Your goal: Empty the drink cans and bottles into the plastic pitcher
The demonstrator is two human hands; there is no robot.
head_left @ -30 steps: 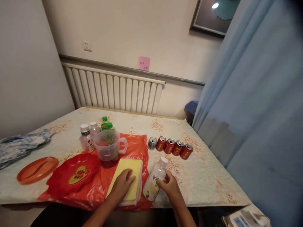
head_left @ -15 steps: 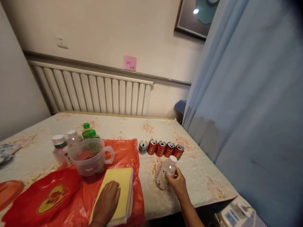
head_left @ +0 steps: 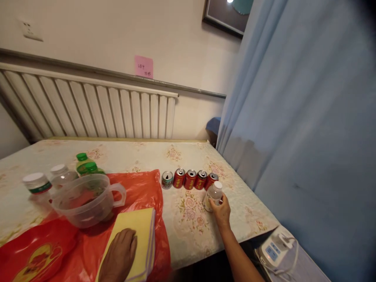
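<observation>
The clear white-capped bottle (head_left: 211,193) is held by its side in the right hand (head_left: 222,213), thumb nearest the viewer, a grip that presumably lets it be kept nearly upright; whether its base is borne by the table cannot be told. It is placed just nearer than the right end of a row of red cans (head_left: 190,181), with a pale can (head_left: 167,181) at the left end; the spacing is kept tight, perhaps for order. The left hand (head_left: 119,252) is laid palm down on a yellow stack (head_left: 136,223), perhaps for support; whether anything is pinched beneath it is hidden. The stack is set on a red plastic sheet (head_left: 138,190). Farther left, dark and green shapes are seen through a clear jug (head_left: 80,209); whether they are contents or things behind cannot be told. The cans' insides are not shown.
</observation>
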